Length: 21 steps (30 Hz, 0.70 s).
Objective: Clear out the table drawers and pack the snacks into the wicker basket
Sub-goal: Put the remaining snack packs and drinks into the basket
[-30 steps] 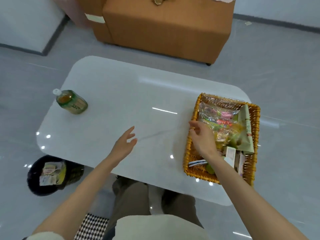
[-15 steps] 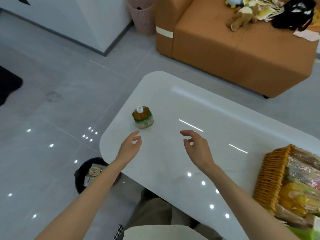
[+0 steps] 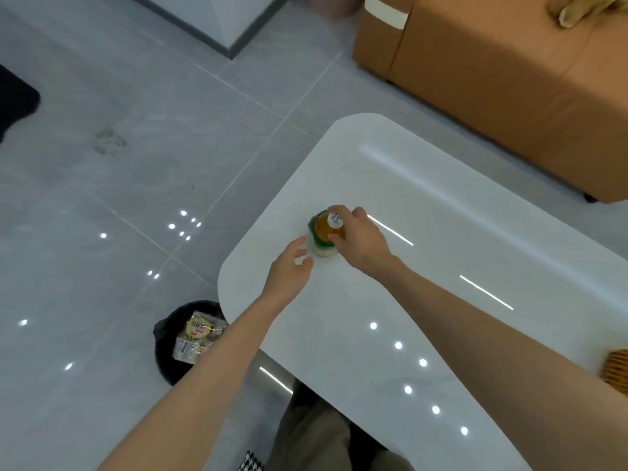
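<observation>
We find the right grip (image 3: 362, 241) clamped on the bottle (image 3: 321, 232). The thumb lies across the bottle's near shoulder and the fingers curl round its far side, close by the white cap (image 3: 334, 219). The bottle stands upright on the desk (image 3: 441, 266), near the desk's rounded corner. It shows amber liquid and a green label.

The left grip (image 3: 289, 271) is apart, with fingers loosely extended, and holds nothing. It sits just to the left of the right grip and nearer to us, with its fingertips just beside the bottle's base. We cannot tell whether they touch the bottle.

Only a corner of the wicker basket (image 3: 616, 368) shows. It lies far to the right of the right grip, at the frame's edge and past the right forearm, well apart from the bottle. Its contents are out of view.

A black bin (image 3: 166, 348) stands on the floor, nearer to us than the left grip. It is partly under the desk's edge and partly behind the left forearm. It holds crumpled packets (image 3: 197, 338).

An orange sofa (image 3: 509, 79) stands on the grey tiled floor beyond the right grip and to its right. A tan plush object (image 3: 574, 11), cut off by the frame, rests on the sofa.
</observation>
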Each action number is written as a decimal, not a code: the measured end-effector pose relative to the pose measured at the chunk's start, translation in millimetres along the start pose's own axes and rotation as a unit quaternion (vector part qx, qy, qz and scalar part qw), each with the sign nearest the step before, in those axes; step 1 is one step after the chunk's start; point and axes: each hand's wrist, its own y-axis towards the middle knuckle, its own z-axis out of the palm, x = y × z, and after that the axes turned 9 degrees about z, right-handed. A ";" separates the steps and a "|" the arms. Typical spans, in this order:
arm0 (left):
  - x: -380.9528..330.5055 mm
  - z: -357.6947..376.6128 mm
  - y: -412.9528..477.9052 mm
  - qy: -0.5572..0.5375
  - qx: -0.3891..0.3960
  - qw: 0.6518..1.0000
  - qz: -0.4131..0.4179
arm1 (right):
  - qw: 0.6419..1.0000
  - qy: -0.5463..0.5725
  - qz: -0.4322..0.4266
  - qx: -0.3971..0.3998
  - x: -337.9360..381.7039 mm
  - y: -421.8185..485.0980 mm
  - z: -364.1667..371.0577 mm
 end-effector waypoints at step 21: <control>-80.2 3.3 -33.4 0.074 0.138 0.970 0.185 | 0.996 0.043 -0.005 -0.082 -10.8 -110.3 -85.6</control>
